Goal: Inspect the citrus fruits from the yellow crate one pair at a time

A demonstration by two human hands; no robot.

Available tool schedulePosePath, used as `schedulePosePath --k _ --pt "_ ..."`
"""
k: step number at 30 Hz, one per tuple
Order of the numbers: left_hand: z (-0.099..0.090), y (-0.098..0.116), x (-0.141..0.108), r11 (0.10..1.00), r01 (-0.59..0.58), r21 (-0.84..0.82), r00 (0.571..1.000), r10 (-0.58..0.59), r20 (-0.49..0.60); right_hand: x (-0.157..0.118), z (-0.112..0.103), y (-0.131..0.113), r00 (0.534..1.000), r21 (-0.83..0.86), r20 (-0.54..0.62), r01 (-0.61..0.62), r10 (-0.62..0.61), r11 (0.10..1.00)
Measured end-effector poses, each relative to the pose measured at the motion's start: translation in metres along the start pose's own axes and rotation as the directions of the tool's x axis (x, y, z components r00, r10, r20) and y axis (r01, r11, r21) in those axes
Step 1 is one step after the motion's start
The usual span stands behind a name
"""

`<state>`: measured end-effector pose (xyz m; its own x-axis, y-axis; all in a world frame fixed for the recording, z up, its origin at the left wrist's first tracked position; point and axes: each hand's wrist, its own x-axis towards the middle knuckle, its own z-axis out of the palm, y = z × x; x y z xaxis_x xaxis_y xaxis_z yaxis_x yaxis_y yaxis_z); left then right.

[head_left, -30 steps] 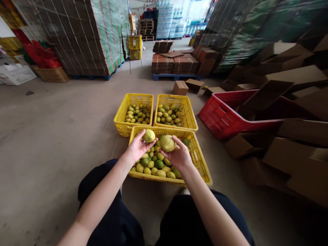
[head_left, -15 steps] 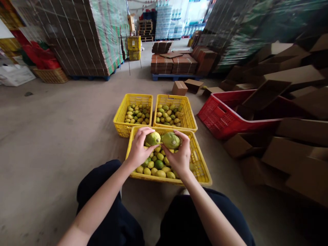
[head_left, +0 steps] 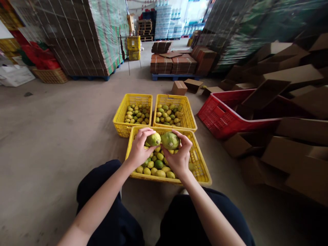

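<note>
My left hand point(head_left: 139, 147) is closed on a yellow-green lemon point(head_left: 154, 139), pinched between thumb and fingers. Close beside it, my right hand point(head_left: 180, 155) grips a larger, greener lemon point(head_left: 170, 141). Both fruits are held up over the near yellow crate point(head_left: 203, 171), their tips facing me. Inside that crate lie several yellow and green lemons point(head_left: 160, 173), partly hidden by my hands. Behind it, touching or nearly so, stand a left yellow crate point(head_left: 118, 120) and a right yellow crate point(head_left: 191, 118), each partly filled with lemons.
A red crate point(head_left: 217, 118) sits to the right among heaped cardboard boxes point(head_left: 287, 153). Flattened cartons point(head_left: 174, 65) are stacked on a blue pallet point(head_left: 169, 77) farther back. Tall wrapped stacks point(head_left: 77, 37) stand on both sides. Concrete floor point(head_left: 64, 136) extends to the left.
The lemon in my right hand has turned slightly, and the fingers have shifted a little on it. My left hand and its lemon stay nearly still.
</note>
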<state>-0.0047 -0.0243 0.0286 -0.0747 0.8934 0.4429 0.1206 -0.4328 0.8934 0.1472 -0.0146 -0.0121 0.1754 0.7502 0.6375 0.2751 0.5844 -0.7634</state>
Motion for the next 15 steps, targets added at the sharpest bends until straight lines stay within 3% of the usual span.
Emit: schedulePosePath --k 4,7,11,15 --pt "0.002 0.001 0.003 0.957 0.183 -0.225 0.979 -0.198 -0.043 0.003 0.000 -0.010 0.988 0.142 -0.015 -0.147 0.151 0.979" --pt "0.002 -0.003 0.008 0.863 0.299 -0.407 0.940 -0.339 -0.026 0.009 -0.003 -0.014 0.960 0.269 0.036 -0.278 0.279 0.922" --pt "0.000 -0.010 0.013 0.628 0.443 -0.640 0.854 -0.514 0.087 0.017 -0.007 -0.013 0.856 0.455 0.178 -0.510 0.486 0.730" --pt "-0.003 -0.013 0.015 0.415 0.510 -0.754 0.793 -0.566 0.224 0.022 -0.009 -0.012 0.735 0.594 0.350 -0.653 0.580 0.469"
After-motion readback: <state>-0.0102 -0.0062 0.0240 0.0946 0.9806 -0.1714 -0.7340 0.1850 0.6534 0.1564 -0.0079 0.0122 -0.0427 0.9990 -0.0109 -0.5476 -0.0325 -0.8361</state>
